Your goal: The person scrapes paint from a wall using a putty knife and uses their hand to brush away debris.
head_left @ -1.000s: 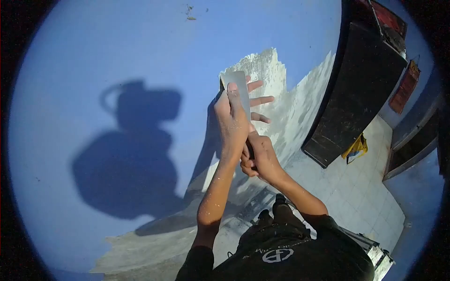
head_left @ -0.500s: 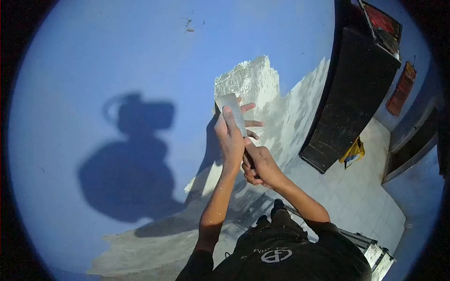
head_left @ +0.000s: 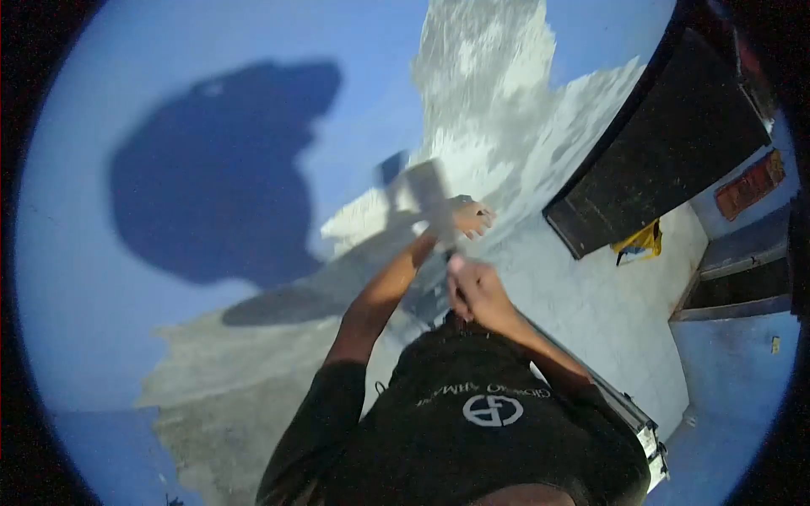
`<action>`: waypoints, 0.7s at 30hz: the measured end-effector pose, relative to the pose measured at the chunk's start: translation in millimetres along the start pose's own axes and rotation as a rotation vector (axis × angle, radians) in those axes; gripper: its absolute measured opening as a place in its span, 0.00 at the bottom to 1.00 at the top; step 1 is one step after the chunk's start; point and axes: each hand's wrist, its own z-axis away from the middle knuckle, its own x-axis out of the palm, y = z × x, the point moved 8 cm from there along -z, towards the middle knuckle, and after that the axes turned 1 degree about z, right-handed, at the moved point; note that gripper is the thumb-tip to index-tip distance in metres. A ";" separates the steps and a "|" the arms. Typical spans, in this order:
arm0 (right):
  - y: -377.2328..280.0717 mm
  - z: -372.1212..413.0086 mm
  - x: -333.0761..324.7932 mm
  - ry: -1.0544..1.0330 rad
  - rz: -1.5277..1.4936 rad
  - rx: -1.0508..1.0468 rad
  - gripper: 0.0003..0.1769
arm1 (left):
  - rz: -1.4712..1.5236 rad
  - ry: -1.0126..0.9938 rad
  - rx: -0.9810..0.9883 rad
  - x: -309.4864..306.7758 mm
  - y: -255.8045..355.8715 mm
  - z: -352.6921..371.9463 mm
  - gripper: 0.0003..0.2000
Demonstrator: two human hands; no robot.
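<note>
Grey metal scraper with a dark handle clenched in the right hand

From my end I see the right hand's fingers wrapped around the handle, the broad blade angled away from the person's chest and blurred. It shows in front of the blue painted wall with its ragged whitish-grey patch; I cannot tell whether it touches the surface. The left hand is just beside and beyond the blade, its fingers slightly bent; I cannot make out whether it grasps anything or touches the metal.

A large dark shadow falls across the blue paint. Over to the right I have a black flat-sided piece of furniture, a yellow bag-like item at its lower edge, and the pale tiled floor.
</note>
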 end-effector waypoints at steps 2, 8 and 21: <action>11.7 31.3 37.5 -0.365 0.335 -0.217 0.22 | 0.035 -0.016 -0.161 -4.0 -36.8 -6.2 0.20; 102.1 30.1 7.6 -0.115 0.240 0.130 0.22 | 0.557 -0.099 -0.229 -13.6 -58.6 -19.3 0.23; 152.0 21.7 -72.2 0.140 0.355 0.294 0.31 | 0.254 0.316 0.107 -37.3 -106.7 -56.4 0.26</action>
